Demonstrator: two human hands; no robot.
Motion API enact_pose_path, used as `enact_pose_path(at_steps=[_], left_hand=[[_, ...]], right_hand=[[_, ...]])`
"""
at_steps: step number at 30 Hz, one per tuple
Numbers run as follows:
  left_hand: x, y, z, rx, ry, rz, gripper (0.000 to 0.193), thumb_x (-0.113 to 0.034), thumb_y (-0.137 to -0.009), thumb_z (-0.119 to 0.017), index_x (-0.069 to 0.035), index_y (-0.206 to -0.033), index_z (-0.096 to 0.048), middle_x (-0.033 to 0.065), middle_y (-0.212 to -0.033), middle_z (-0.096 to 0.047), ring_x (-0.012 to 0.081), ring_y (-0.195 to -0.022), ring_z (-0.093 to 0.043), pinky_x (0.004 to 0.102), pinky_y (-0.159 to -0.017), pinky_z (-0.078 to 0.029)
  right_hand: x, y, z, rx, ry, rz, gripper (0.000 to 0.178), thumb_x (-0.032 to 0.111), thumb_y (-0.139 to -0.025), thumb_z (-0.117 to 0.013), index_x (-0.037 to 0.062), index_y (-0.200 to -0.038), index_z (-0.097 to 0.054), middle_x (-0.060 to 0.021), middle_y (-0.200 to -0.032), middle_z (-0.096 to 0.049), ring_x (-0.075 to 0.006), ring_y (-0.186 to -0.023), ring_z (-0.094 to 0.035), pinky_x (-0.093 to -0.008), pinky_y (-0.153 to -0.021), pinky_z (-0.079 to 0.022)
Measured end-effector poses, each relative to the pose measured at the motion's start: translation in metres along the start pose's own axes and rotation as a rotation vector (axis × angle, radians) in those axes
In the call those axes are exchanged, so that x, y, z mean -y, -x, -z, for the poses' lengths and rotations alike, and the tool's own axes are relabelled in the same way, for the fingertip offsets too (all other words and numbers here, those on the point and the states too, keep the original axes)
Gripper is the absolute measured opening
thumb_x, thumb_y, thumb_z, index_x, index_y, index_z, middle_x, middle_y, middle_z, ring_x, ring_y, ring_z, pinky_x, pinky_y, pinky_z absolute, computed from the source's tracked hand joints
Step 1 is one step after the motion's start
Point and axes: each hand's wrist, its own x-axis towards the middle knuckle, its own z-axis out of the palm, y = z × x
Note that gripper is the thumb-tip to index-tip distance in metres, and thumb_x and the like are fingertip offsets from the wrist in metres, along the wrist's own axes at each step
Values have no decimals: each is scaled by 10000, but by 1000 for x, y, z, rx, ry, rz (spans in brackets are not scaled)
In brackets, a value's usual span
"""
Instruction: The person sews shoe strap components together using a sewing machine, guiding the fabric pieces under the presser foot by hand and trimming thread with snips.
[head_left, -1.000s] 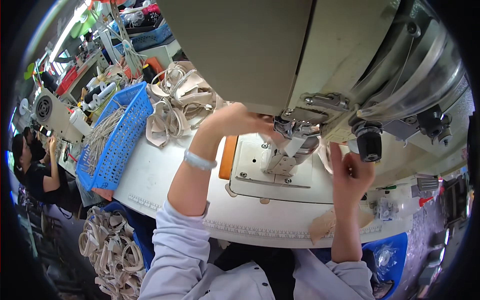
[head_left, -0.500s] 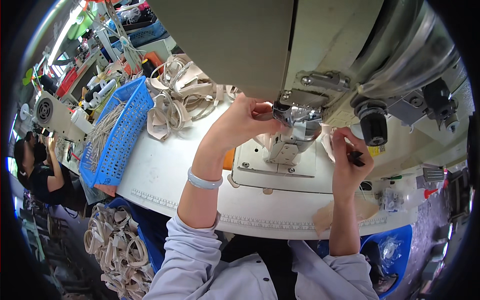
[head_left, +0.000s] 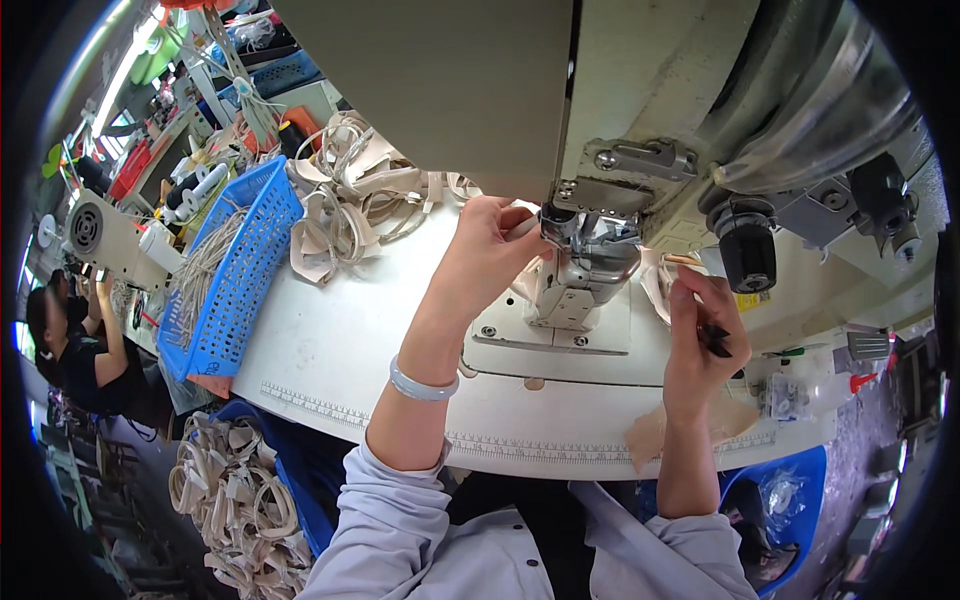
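Beside the needle area of a sewing machine [head_left: 585, 292], my left hand [head_left: 485, 250] pinches a light beige piece [head_left: 522, 228] between thumb and fingers. Its fingertips lie close to the presser foot; part of the piece is hidden behind the machine's narrow raised bed. To the right of that bed, my right hand [head_left: 705, 325] is closed around a slim black tool [head_left: 714, 340], whose kind I cannot make out. Another part of beige material [head_left: 653, 284] shows just left of the right fingertips; whether they touch it I cannot tell.
A blue basket [head_left: 235, 285] of thin cords stands left, near a pile of beige strapped pieces [head_left: 345, 215]. More fill a blue container [head_left: 235, 500] below. A beige scrap [head_left: 650, 435] lies by the table's ruler edge. Black tension knobs [head_left: 747, 250] jut out right. Another person sits far left.
My left wrist has shifted right and slightly nearer me, while its fingers still pinch the beige piece. My right hand has dropped slightly. An orange item beside the left forearm is now hidden.
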Motion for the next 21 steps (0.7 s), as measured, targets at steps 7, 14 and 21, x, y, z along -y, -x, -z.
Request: enact_pose_path(at_steps=[7, 14, 21], left_hand=[[0, 3, 6, 55, 107, -5, 118, 30, -731, -549, 50, -836, -599, 42, -703, -596, 80, -625, -516, 199, -596, -413], [45, 86, 53, -591, -1054, -193, 166, 22, -706, -570, -11, -869, -580, 120, -777, -601, 229, -736, -596, 295, -709, -450], [95, 131, 139, -364, -1318, -29, 268, -106, -677, -618, -52, -933, -560, 98, -844, -574, 267, -852, -507, 352, -779, -367]], right_hand=[[8, 2, 1, 16, 20, -60, 121, -32, -772, -551, 4, -869, -614, 42, -756, -527, 7, -530, -327, -149, -456, -211], [7, 11, -8, 155, 173, 45, 124, -3, -779, -550, 16, -882, -615, 39, -738, -506, 4, -541, -335, -156, -450, -221], [3, 24, -14, 225, 189, -86, 137, -12, -766, -558, 12, -891, -609, 2, -798, -528, -6, -550, -370, -166, -442, -269]])
